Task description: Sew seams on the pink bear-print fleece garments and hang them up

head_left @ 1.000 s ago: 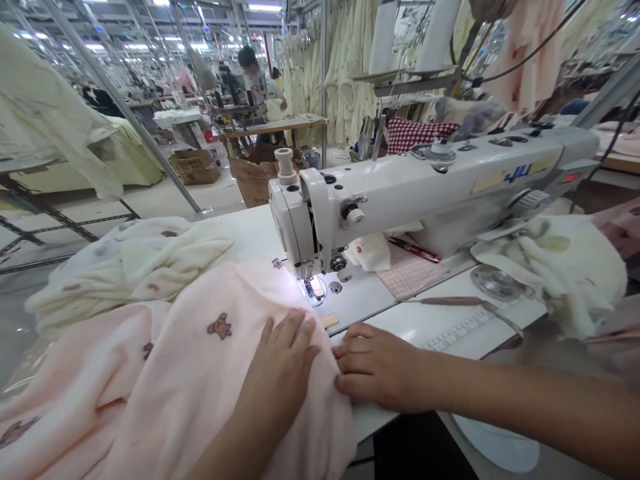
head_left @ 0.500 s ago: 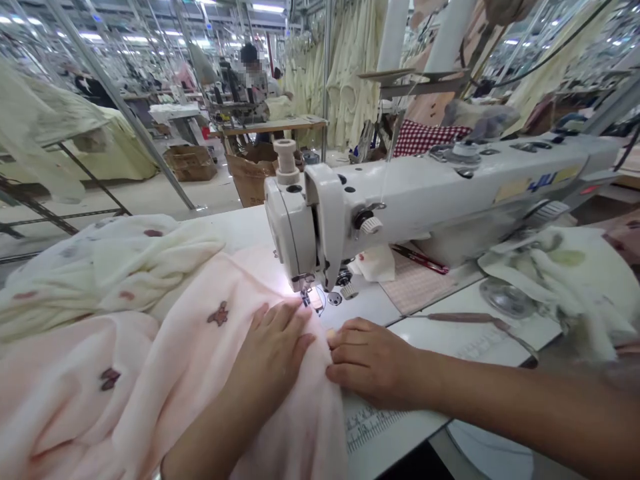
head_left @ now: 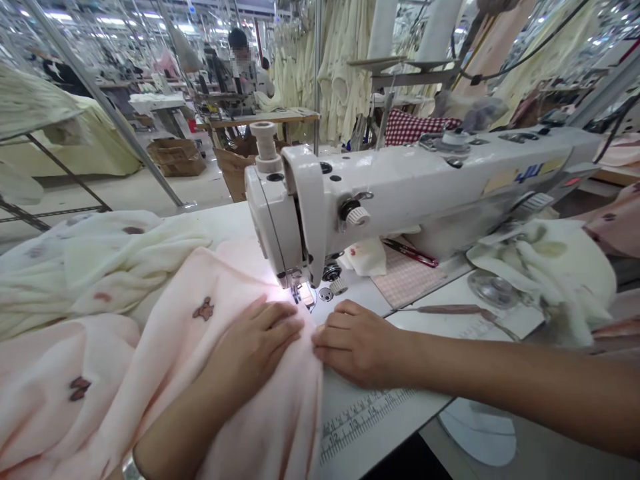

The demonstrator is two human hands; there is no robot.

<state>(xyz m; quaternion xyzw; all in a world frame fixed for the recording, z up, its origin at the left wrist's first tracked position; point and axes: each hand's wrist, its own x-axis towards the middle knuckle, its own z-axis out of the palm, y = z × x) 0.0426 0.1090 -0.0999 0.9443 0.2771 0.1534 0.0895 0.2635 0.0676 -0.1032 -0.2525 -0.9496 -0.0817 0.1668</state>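
A soft pink fleece fabric [head_left: 173, 347] with small bear motifs spreads across the sewing table and runs up to the lit presser foot [head_left: 299, 292] of a white sewing machine [head_left: 415, 183]. My left hand [head_left: 255, 340] lies flat on this fabric, fingers stretched, just short of the foot. At the fabric's right edge, my right hand [head_left: 353, 343] has its fingers closed, pinching the edge; the fingertips are partly hidden.
Cream printed fabric [head_left: 100, 267] is heaped on the left. Right of the needle lie red-handled snips [head_left: 411, 252], a brown-handled tool [head_left: 450, 309] and a cream cloth [head_left: 550, 267]. Ruler markings [head_left: 367, 420] line the front edge. A co-worker [head_left: 245, 67] sits farther back.
The view has swung slightly right, so the machine and both hands appear farther left. My left thumb has drawn in closer to its fingers. My right hand keeps its pinch on the fabric edge.
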